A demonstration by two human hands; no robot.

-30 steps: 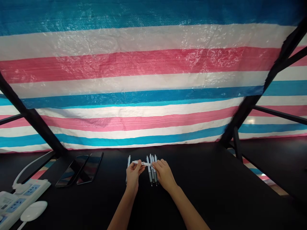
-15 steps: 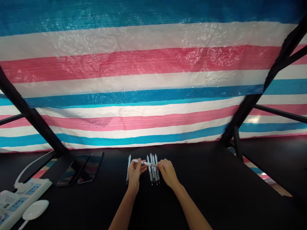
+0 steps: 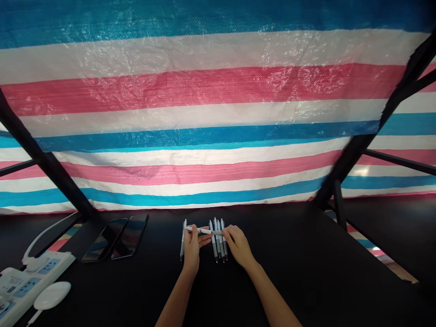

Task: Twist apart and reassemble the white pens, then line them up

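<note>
A white pen with a grey grip section [image 3: 204,231] lies crosswise between my two hands, raised over the dark table. My left hand [image 3: 191,249] pinches its white barrel between thumb and fingers, the other fingers reaching out beneath it. At the grey end, the fingertips of my right hand [image 3: 240,246] are closed on the pen; its tip is hidden by them. Under the held pen, several similar white-and-grey pens [image 3: 218,247] lie side by side, pointing toward me. Another pen [image 3: 182,247] rests apart, just left of my left hand and partly covered by it.
Two dark phones [image 3: 105,240] lie at the left on the black table [image 3: 136,290]. Nearer the left edge are a white power strip [image 3: 44,277] and a round white charger [image 3: 52,295]. Black frame bars [image 3: 68,186] and a striped sheet [image 3: 204,172] stand behind.
My left thumb and fingers have shifted slightly along the barrel, and the fingers beneath are stretched out more. My right hand keeps its grip on the grey end.
</note>
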